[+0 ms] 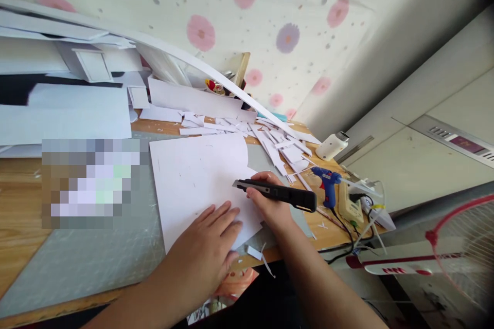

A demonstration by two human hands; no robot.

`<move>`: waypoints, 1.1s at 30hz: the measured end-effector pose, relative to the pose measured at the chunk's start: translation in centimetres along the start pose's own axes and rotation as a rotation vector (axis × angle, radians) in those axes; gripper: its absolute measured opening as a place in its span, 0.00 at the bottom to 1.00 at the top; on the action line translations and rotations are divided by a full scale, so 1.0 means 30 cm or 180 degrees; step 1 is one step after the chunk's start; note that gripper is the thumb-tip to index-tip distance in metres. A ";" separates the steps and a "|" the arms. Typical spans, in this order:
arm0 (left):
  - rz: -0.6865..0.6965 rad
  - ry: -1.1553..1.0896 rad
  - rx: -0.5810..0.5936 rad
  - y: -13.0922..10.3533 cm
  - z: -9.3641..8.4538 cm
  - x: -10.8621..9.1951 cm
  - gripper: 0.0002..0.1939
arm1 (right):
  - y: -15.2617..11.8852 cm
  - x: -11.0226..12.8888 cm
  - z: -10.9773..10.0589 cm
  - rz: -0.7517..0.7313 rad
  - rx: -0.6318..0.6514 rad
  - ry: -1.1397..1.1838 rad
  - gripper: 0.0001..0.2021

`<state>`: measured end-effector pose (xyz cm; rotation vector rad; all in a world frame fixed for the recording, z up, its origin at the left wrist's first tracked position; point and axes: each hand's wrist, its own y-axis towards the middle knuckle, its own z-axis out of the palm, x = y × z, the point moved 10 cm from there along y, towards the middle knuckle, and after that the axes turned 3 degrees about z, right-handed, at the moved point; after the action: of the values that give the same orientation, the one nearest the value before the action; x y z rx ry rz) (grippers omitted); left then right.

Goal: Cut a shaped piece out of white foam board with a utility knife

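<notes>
A white sheet of paper or thin board (193, 175) lies on a grey cutting mat (127, 252). Flat on the sheet's lower part, my left hand (212, 236) presses with its fingers stretched out. My right hand (270, 200) grips a black utility knife (285, 195), its blade out and pointing left just over the sheet; whether the tip touches cannot be told. Small white offcuts (254, 253) lie by the mat's near edge, between my wrists.
A blue glue gun (327, 185) stands at the right, near a power strip (349, 208) with cables. Paper scraps (278, 146) pile up behind the sheet. A white bottle (332, 145) leans at the back right. Large white boards (77, 113) fill the left; a racket (463, 247) is far right.
</notes>
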<state>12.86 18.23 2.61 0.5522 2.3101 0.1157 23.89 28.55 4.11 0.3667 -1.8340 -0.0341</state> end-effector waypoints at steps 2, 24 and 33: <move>0.0001 -0.0143 -0.0051 0.002 -0.004 0.005 0.21 | 0.007 -0.008 0.003 -0.0121 -0.0054 -0.0211 0.08; 0.0260 0.0347 0.0137 -0.018 0.038 0.009 0.23 | -0.001 -0.019 0.018 -0.0145 0.0139 -0.0662 0.09; 0.0566 0.0913 -0.0039 -0.011 0.003 -0.027 0.23 | -0.014 0.025 0.024 -0.0628 0.0065 -0.0954 0.09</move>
<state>13.32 17.57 2.99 0.7774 2.5301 0.3119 23.12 27.83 4.50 0.5811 -2.0877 -0.2168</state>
